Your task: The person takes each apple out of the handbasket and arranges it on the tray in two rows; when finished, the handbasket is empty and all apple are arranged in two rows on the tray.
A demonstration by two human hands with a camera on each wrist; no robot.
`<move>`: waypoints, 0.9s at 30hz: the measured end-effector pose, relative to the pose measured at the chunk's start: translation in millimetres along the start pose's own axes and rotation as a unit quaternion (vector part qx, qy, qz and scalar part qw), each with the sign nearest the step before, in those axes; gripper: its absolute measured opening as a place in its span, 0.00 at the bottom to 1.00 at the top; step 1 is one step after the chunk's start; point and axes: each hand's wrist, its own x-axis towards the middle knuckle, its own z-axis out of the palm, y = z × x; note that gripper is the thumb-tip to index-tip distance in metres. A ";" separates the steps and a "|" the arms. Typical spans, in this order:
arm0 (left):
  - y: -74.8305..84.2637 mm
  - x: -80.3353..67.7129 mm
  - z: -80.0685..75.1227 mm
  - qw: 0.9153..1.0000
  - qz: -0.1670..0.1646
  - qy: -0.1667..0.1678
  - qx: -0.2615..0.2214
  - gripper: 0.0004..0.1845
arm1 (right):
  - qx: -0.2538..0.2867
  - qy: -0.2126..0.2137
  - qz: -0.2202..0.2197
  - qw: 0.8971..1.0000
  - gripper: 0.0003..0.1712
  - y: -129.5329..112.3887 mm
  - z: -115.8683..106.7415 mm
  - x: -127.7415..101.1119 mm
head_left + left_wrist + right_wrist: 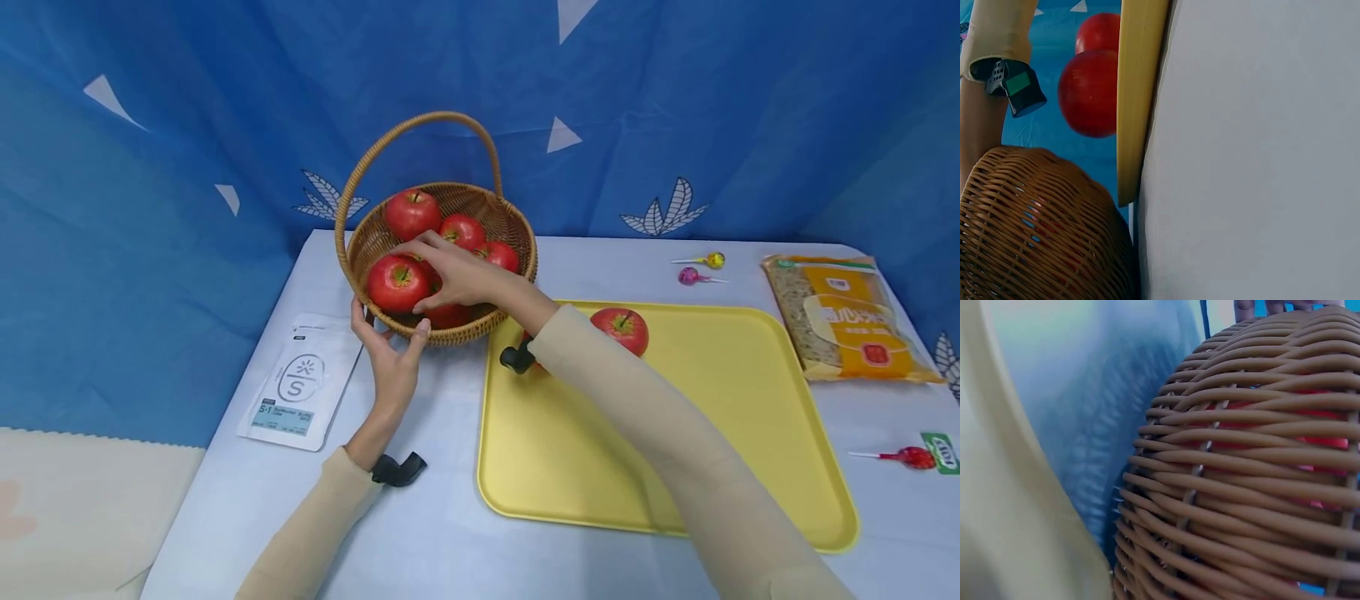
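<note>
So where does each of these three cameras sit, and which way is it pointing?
Head: on the person's head, looking forward and down at the table, basket, tray; both sleeved arms show, left hand, right hand.
Left wrist: low by the table, facing the basket's wall, the tray's edge and two apples; the other arm's wrist shows.
Right wrist: tight against the basket's weave; fingertips show at the top.
All three share the basket.

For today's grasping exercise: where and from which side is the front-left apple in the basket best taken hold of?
Probably from above, fingers round the front-left apple's upper sides: the basket wall screens its lower half, its stem points up, and the right hand already rests against its right side.
</note>
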 end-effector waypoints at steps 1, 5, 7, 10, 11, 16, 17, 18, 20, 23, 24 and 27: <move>0.4 0.1 0.0 1.000 0.000 -0.001 0.001 0.51 | -0.001 0.001 0.001 1.000 0.50 -1.0 0.1 1.1; 1.2 0.0 0.6 1.000 0.004 -0.001 0.003 0.51 | -0.003 0.001 -0.002 1.000 0.50 -3.8 0.4 5.8; -9.8 1.2 -0.1 1.000 0.008 0.003 0.003 0.51 | -0.001 -0.001 -0.005 1.000 0.50 -4.9 0.8 7.9; -26.8 3.7 -1.6 1.000 0.015 0.008 0.003 0.52 | -0.003 0.001 -0.010 1.000 0.48 -5.8 1.0 9.6; -32.4 4.7 -2.2 1.000 0.017 0.009 0.003 0.52 | -0.003 0.004 -0.012 1.000 0.48 -5.7 0.7 9.7; -32.4 6.3 -3.0 1.000 0.013 0.004 0.002 0.53 | -0.006 0.028 -0.015 0.999 0.47 -4.3 -8.6 4.1; -29.4 5.9 -3.0 1.000 0.011 0.003 0.002 0.52 | -0.007 0.032 -0.015 0.999 0.47 -4.5 -12.0 1.5; -25.1 5.4 -2.8 1.000 0.010 0.002 0.001 0.52 | -0.005 0.036 -0.016 0.999 0.47 -4.9 -16.1 -1.7; -16.1 3.9 -2.6 1.000 0.011 0.001 -0.001 0.52 | 0.000 0.047 -0.021 0.999 0.46 -5.9 -25.6 -9.9; -4.1 1.8 -1.7 1.000 0.010 0.000 -0.005 0.51 | 0.008 0.073 -0.041 0.996 0.46 -5.2 -43.8 -28.2; -1.5 1.3 -1.4 1.000 0.009 -0.001 -0.006 0.51 | 0.012 0.083 -0.049 0.995 0.45 -3.7 -50.4 -35.8; 1.0 0.7 -1.1 1.000 0.005 -0.001 -0.012 0.51 | 0.011 0.114 -0.056 0.992 0.44 2.6 -71.4 -64.7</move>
